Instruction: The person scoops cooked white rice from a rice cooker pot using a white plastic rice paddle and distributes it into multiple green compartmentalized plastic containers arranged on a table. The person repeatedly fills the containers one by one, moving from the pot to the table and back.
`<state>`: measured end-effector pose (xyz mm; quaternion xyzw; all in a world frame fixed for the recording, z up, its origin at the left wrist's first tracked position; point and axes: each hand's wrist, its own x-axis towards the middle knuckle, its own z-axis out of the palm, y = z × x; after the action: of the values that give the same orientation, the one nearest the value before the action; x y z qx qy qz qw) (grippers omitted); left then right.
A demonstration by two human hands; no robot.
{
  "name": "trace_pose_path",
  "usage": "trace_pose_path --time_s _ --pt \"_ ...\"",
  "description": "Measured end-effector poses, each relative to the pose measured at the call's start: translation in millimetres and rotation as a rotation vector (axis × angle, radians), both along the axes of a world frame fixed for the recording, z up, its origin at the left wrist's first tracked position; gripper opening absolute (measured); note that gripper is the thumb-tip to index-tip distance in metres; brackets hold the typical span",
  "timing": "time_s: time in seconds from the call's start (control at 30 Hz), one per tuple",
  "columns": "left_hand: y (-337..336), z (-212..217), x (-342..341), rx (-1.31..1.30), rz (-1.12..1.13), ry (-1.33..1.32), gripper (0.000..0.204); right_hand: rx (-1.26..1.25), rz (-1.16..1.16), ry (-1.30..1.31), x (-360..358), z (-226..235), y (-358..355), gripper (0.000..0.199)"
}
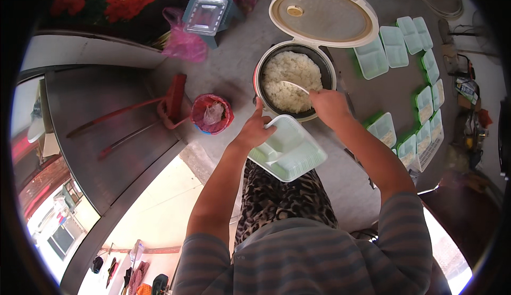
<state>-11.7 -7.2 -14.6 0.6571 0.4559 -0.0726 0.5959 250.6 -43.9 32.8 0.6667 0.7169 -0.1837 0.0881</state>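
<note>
My left hand (pixel 254 131) grips the rim of a pale green compartment food tray (pixel 301 148), tilted in front of my legs. No food shows in that tray. With my right hand (pixel 331 106) I hold the pale handle of a rice spoon (pixel 296 86), its head sunk in the white rice (pixel 290 71). The rice fills much of a round rice cooker (pixel 258 84), just beyond the tray. The cooker's lid (pixel 330 18) stands swung up on the far side.
Several similar trays (pixel 394 47) stand on a dark table (pixel 367 95) at the right; some of the nearer ones hold rice. On the left are a red-lined bin (pixel 212 127), a red broom (pixel 173 100) and a blue stool (pixel 210 39) bearing clear plastic lids (pixel 206 15). Pink bags (pixel 186 44) lie beside it.
</note>
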Motion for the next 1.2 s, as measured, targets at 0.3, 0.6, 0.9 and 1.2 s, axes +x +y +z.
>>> trace_pose_path --time_s 0.3,0.6,0.9,1.2 --pt "13.6 12.8 -6.7 0.076 -0.034 -0.034 0.033 0.008 -0.468 0.009 13.1 -36.4 7.1 0.025" --pt "7.6 7.6 0.4 -0.005 0.04 -0.099 0.028 -0.21 -0.67 0.548 -7.6 -93.3 17.1 0.033" --pt "-19.2 -0.7 -34.8 -0.103 0.317 -0.021 0.042 -0.249 -0.685 0.761 -5.7 -104.5 31.8 0.034" --pt "-42.3 52.1 -76.5 -0.41 0.933 -0.156 0.047 -0.211 -0.765 0.97 18.6 -89.9 8.7 0.031"
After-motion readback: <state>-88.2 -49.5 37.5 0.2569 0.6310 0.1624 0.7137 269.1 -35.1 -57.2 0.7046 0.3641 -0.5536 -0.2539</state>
